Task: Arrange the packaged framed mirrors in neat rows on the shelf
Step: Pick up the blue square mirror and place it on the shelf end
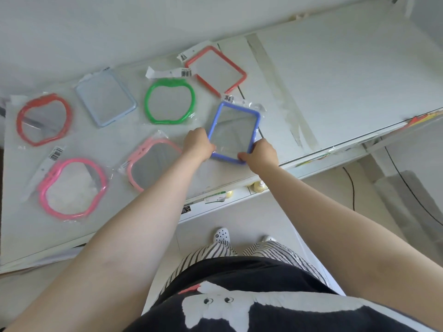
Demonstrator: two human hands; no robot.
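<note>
Centrally, 1 blue rectangular mirror (234,133) in a clear plastic sleeve lies on the white shelf (335,80), near its front edge. Both hands grip it: the left hand (197,143) pinches the frame's near-left corner, fingers curled tight around the edge; the right hand (260,153) clamps the near-right corner, thumb on top of the frame, fingers closed underneath. The frame sits slightly tilted relative to the shelf edge.

Count of packaged mirrors on the shelf: 7 in all.
- Far row, left to right: 1 red apple-shaped mirror (43,119), 1 pale blue rectangular mirror (105,100), 1 green apple-shaped mirror (169,100), 1 red square mirror (215,70) turned diamond-wise.
- Near row: 1 hot-pink apple-shaped mirror (72,189), 1 light pink mirror (153,161) with rounded corners, partly covered by the left forearm, then the blue one.

Frames look like smooth moulded plastic; the sleeves are glossy, wrinkled film. White header tags with barcodes show on several sleeves, the clearest being 1 barcode label (186,73) above the green frame. The green mirror lies just beside the blue one; the red square one sits just behind it.

Shelf surface is matte white, with strips of worn tape (282,92) running across the bare right half. Below the shelf edge, striped trousers (275,250) and 1 white perforated shoe (221,236) show on a pale floor.
</note>
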